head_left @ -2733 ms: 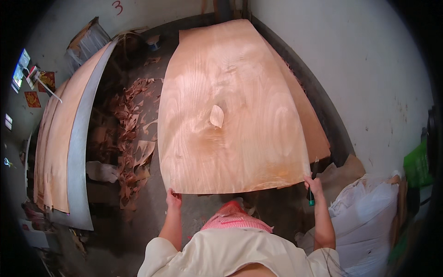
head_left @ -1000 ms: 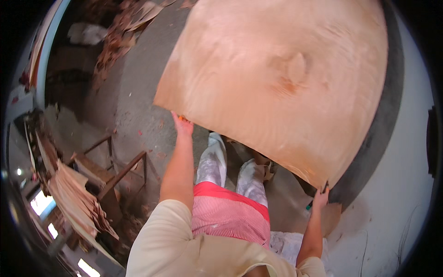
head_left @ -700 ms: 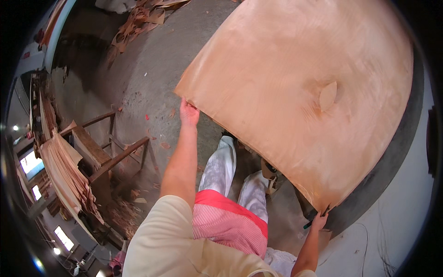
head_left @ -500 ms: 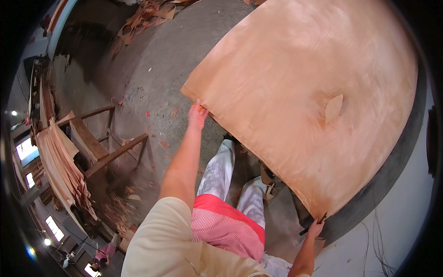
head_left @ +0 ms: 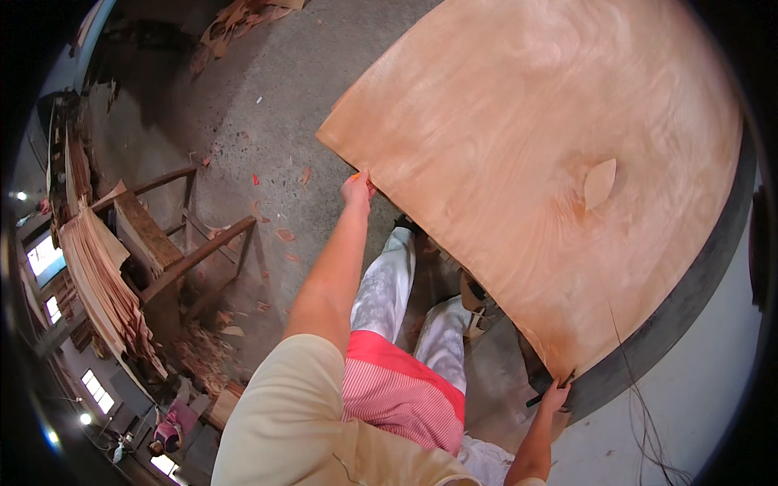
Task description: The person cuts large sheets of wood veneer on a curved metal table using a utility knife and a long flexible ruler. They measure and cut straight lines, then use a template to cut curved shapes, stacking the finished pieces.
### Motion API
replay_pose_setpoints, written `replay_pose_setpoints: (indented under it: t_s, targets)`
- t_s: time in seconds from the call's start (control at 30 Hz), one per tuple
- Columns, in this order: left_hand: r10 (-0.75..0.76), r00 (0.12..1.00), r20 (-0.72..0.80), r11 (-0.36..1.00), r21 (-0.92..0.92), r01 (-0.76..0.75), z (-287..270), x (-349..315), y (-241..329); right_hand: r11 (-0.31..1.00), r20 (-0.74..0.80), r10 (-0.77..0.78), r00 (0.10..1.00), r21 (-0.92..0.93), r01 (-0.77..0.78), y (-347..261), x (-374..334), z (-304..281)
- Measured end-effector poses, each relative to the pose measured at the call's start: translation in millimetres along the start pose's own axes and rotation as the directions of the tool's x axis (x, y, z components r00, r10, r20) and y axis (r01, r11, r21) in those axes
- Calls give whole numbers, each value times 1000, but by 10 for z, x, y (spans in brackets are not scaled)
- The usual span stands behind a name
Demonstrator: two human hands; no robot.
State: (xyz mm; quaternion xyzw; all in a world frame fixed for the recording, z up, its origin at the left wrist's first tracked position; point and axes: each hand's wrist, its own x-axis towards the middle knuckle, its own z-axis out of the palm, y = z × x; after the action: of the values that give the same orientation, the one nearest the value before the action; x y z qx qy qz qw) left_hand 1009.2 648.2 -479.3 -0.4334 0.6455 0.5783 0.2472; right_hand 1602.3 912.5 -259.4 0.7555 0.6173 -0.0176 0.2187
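A large, thin sheet of pale wood veneer [head_left: 502,138] spreads from the middle to the right. Its surface ripples around a leaf-shaped patch [head_left: 600,185] right of centre. At the sheet's near edge, by its left corner, my left hand [head_left: 357,191] is closed on the rim; a small orange thing shows at the fingers, too small to name. Beside the sheet's near right corner my right hand [head_left: 555,397] is closed around a slim dark-handled tool [head_left: 533,401]. The tool's working end is mostly hidden at that corner.
Left stands a wooden frame [head_left: 203,257] beside a stack of veneer sheets [head_left: 104,279]. Veneer scraps [head_left: 235,24] lie on the concrete floor [head_left: 267,130]. Thin dark wires [head_left: 644,429] hang at the lower right. Another person [head_left: 172,427] is far off at lower left.
My left hand has shifted slightly right along the sheet's edge. My right hand stays at the near right corner. A thin wire now crosses the sheet's right side in view.
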Motion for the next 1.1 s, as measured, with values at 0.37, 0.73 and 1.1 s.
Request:
replay_pose_setpoints:
  t_s: [0.37,0.73,1.1]
  targets:
    - [253,955,-154,908,380,-179,-162,-5,-341,982,78,-97,992,170,82,-13,77,253]
    - [-174,936,305,984,25,175,488,-1060,-1311,935,-46,109,993,345,-86,-59,-64,632]
    - [-114,970,215,969,238,61,522,-222,-1420,612,60,455,889,704,-361,1088,-758,1381]
